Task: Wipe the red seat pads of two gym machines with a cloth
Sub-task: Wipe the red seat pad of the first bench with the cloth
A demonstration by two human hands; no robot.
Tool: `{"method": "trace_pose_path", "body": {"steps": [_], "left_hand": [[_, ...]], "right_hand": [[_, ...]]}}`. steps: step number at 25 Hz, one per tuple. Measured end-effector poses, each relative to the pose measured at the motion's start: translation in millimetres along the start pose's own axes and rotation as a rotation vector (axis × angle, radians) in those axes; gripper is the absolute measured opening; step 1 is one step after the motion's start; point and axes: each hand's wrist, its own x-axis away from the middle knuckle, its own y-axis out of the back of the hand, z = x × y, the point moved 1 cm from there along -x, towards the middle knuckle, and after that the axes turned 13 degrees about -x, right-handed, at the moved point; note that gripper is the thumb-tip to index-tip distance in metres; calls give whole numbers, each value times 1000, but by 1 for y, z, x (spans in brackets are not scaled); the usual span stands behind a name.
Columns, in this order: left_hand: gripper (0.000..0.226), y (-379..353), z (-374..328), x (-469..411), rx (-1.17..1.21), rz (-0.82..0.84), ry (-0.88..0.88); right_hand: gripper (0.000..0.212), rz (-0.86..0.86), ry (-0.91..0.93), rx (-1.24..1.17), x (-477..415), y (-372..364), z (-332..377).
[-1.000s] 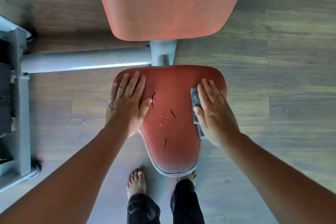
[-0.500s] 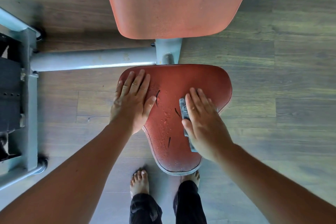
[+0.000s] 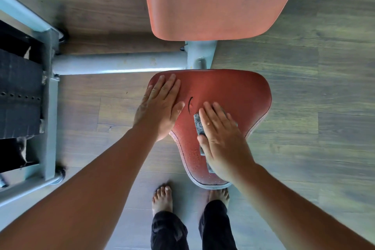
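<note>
From the head camera, looking straight down, the red seat pad is a rounded triangle, wide at the far end and tapering toward the person, with a smooth, slightly shiny cover, a pale piped seam along its edge and a fine beading of droplets over its narrow end. A short, dark curved slit marks the cover between the two hands. The left hand lies flat and open on the pad's left side, fingers straight and together, thumb spread, holding nothing. The right hand is also flat, fingers straight, pressing the grey cloth onto the middle of the pad. Most of the cloth is hidden under the palm; only a rough-textured strip shows along the index finger and thumb, so its full shape cannot be told. Beyond the seat, a larger orange-red back pad with a matte, scuffed face is cut off by the top edge. A round, pale grey metal tube runs left from the post under the seat to a square-section frame, beside which dark slabs with a row of small holes are cut off at the left edge. The floor is wood-grain planking, blurred toward the right. Two bare feet stand below the seat's tip, the right one partly hidden by it, under dark trouser legs.
</note>
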Motion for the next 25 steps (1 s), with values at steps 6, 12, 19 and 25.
{"method": "trace_pose_path", "body": {"steps": [6,12,19,25], "left_hand": [[68,-4,24,16,54,10,45],[67,-5,28,22,99,13,48],[67,-12,29,38,96,7,122],[67,-13,38,43,132,18,115]], "right_hand": [[63,-41,-255,59,-139,22,-33],[63,4,37,64,-18,-12,22],[62,-43,-147,109,-167,2,3],[62,81,190,99,-64,-8,19]]}}
